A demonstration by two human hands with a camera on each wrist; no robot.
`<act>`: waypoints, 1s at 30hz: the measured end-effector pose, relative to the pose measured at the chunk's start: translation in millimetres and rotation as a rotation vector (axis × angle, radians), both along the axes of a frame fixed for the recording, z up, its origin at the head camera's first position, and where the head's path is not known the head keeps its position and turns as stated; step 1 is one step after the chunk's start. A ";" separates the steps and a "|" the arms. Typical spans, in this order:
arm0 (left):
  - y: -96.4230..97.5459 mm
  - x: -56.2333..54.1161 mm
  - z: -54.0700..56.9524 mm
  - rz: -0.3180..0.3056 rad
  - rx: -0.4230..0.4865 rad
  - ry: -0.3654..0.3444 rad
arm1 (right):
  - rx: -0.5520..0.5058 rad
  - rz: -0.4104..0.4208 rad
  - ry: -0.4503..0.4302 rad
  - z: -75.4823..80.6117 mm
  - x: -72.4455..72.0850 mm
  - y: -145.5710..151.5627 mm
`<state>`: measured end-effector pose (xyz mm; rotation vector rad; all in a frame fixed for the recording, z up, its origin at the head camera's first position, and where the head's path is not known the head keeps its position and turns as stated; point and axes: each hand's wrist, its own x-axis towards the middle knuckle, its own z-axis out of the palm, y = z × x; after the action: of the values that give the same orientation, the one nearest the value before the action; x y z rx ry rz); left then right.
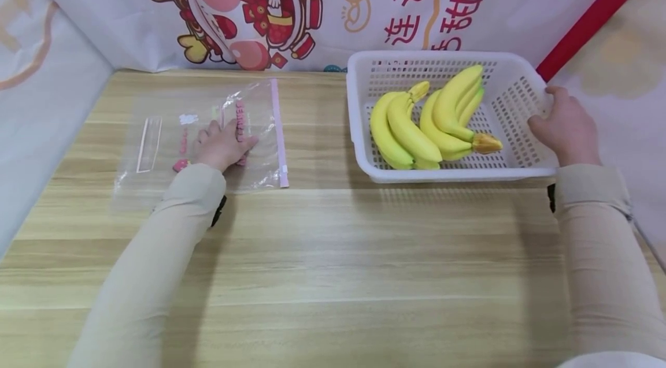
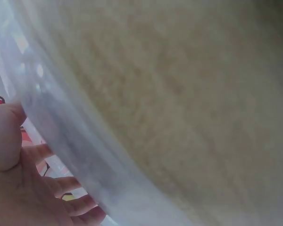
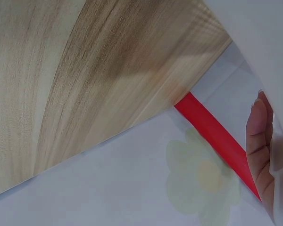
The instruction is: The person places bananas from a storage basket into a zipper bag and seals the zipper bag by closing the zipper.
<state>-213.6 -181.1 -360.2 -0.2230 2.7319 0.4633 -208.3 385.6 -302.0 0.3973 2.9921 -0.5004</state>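
A clear plastic zip bag [image 1: 260, 154] with pink print and a lilac zip strip lies flat on the left of the table. My left hand [image 1: 221, 145] rests on it, fingers spread over the printing; in the left wrist view the fingers [image 2: 66, 184] are loosely extended against the film. At the right, my right hand [image 1: 567, 125] grips the right rim of a white plastic basket [image 1: 458, 175], its thumb on the inner side. The right wrist view shows the fingers [image 3: 258, 136] on the outside of the basket wall. Two bunches of yellow bananas [image 1: 413, 131] lie inside the basket.
The wood-grain table [image 1: 364, 258] extends toward me from the bag and basket. Behind it stands a white printed backdrop [image 1: 333, 4] with a red band [image 1: 598, 15] at the right corner. White sheeting [image 1: 47, 67] borders the left side.
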 end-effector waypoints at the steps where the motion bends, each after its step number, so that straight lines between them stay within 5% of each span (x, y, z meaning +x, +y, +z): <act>1: -1.0 -0.7 -0.3 -0.006 0.005 0.001 | -0.003 -0.002 -0.002 0.1 -0.1 -0.1; 30: -2.2 -3.9 6.1 -0.075 -0.002 0.061 | -0.003 -0.012 -0.002 1.6 1.3 -3.7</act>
<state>-217.6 -183.3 -354.1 -0.1085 2.7888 0.4542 -206.9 381.9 -300.3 0.4162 2.9889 -0.5053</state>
